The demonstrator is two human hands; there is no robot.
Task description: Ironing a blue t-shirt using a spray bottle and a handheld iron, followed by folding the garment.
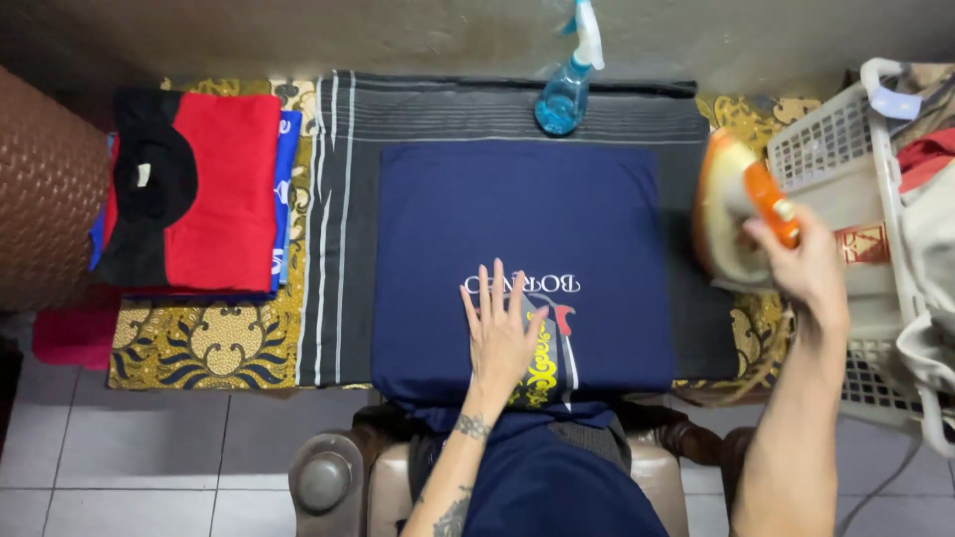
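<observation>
Right forearm rises from the lower edge; right hand [808, 267] is closed around the orange handle of a clothes iron [731, 209], which is blurred and held at the right edge of the striped dark ironing cloth [338, 229], beside the white plastic laundry basket [846, 149]. Left hand [500, 333] lies flat, palm down, fingers spread and fully open, pressing on the navy T-shirt [517, 219]; it grips nothing. Shirt lies spread smooth on the cloth, printed design under and beside the left hand, lower hem hanging over the near edge toward the person's lap. Blue spray bottle [567, 89] stands at the far edge of the cloth, just beyond the shirt. Gold-patterned batik mat [209, 348] lies under the cloth. Stack of folded shirts [214, 189], red and black on top, sits on the mat at left, well apart from both hands. Basket holds crumpled garments.
</observation>
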